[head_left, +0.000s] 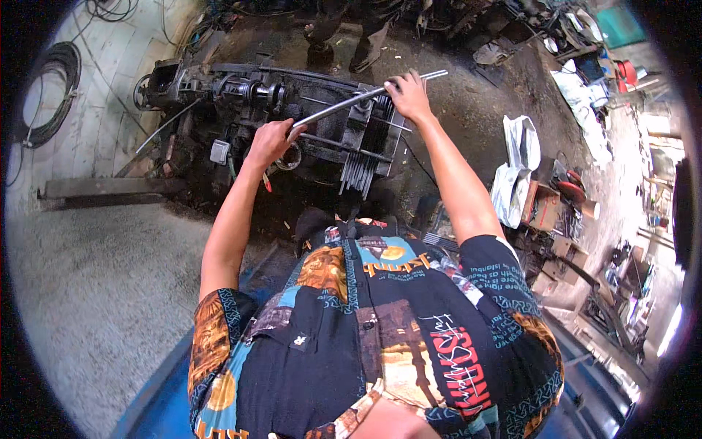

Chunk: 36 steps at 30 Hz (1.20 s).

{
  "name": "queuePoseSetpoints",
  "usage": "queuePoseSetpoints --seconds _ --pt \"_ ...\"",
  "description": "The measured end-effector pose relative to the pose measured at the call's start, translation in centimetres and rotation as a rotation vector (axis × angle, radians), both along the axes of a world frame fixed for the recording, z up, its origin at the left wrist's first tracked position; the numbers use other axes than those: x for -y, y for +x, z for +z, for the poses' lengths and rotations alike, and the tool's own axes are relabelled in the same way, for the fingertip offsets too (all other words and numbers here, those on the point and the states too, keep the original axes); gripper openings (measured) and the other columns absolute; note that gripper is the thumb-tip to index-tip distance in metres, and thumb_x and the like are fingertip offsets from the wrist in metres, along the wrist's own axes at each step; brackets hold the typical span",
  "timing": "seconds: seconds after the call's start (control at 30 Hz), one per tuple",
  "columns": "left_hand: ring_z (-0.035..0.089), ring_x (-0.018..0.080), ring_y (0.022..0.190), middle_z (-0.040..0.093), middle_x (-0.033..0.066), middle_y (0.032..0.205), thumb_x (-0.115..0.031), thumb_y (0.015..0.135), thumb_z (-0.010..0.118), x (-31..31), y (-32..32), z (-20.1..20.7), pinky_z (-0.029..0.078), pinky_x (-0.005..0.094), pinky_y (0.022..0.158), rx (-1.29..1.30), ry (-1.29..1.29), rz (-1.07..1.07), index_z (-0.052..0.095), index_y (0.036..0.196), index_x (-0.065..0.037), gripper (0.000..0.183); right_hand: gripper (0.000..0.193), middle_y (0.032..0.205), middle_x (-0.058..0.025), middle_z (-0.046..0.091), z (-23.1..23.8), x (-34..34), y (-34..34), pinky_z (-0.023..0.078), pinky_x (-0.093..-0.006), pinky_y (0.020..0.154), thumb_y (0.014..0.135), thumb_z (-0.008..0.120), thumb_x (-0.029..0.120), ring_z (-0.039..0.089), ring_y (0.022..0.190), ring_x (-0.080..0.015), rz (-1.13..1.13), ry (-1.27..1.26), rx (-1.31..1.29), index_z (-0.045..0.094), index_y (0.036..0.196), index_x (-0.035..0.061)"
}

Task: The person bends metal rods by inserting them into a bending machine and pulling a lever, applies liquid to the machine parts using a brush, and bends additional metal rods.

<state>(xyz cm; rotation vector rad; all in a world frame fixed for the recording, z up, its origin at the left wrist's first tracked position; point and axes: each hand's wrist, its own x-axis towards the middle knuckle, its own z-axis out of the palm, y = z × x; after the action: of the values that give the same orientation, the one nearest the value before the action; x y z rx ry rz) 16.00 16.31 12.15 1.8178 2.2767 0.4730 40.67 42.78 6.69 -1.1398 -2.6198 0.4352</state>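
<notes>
Slim grey metal rods (340, 107) slant across in front of me, rising to the right over a dark, greasy machine (252, 91). My left hand (270, 142) is closed around their lower left end. Farther right and higher, my right hand (409, 96) grips them near the other end, where two tips stick out past the fingers. Under the right half of the rods, a bundle of thin rods (358, 172) lies across the machine's bed. A round metal ring (290, 157) on the machine sits just right of my left hand.
A coiled black cable (62, 91) hangs on the pale wall at left. A small grey box (219, 151) is fixed to the machine's near side. White sacks (512, 179) and cardboard boxes (545, 207) stand to the right. A blue surface (157, 399) lies behind me.
</notes>
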Motion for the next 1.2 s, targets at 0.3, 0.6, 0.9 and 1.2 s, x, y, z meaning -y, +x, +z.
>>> queuePoseSetpoints --seconds 0.3,0.6,0.9,1.2 --pt "0.065 0.0403 0.085 0.068 0.0213 0.084 -0.068 0.086 0.05 -3.8 4.5 0.6 0.051 0.0502 0.076 -0.097 -0.309 0.291 0.068 0.087 -0.003 0.068 0.055 0.139 -0.03 0.035 -0.3 1.4 -0.9 0.022 -0.052 0.114 0.08 0.069 0.021 0.028 0.134 -0.0456 -0.276 0.075 -0.476 0.051 0.125 -0.0042" --pt "0.067 0.0378 0.08 0.068 0.0203 0.078 -0.071 0.075 0.061 -1.6 1.7 0.6 0.054 0.0461 0.072 -0.047 -0.434 0.339 0.071 0.074 -0.001 0.071 0.057 0.127 -0.0296 0.041 -0.3 -6.5 -3.6 0.05 -0.0512 0.091 0.077 0.065 0.008 0.055 0.106 -0.0431 -1.313 -0.54 -0.615 0.042 0.128 -0.0025" --pt "0.069 0.0351 0.077 0.069 0.0192 0.079 -0.04 0.071 0.075 -2.4 3.4 0.7 0.055 0.0434 0.069 -0.065 -0.37 0.496 0.072 0.073 -0.003 0.037 0.055 0.051 0.0023 0.027 -2.6 -9.3 -0.8 0.018 -0.0301 0.043 0.1 0.037 0.049 0.025 0.043 -0.0129 -0.783 -1.508 -1.712 0.032 0.058 0.016" --pt "0.067 0.0372 0.079 0.068 0.0193 0.082 -0.029 0.07 0.073 -3.4 5.8 1.7 0.054 0.0462 0.073 -0.08 -0.44 0.572 0.07 0.076 -0.004 0.026 0.044 0.049 0.0044 0.025 -3.1 -11.1 0.8 0.017 -0.0288 0.04 0.098 0.037 0.027 0.02 0.041 -0.0123 -0.878 -1.574 -1.547 0.03 0.056 0.0178"
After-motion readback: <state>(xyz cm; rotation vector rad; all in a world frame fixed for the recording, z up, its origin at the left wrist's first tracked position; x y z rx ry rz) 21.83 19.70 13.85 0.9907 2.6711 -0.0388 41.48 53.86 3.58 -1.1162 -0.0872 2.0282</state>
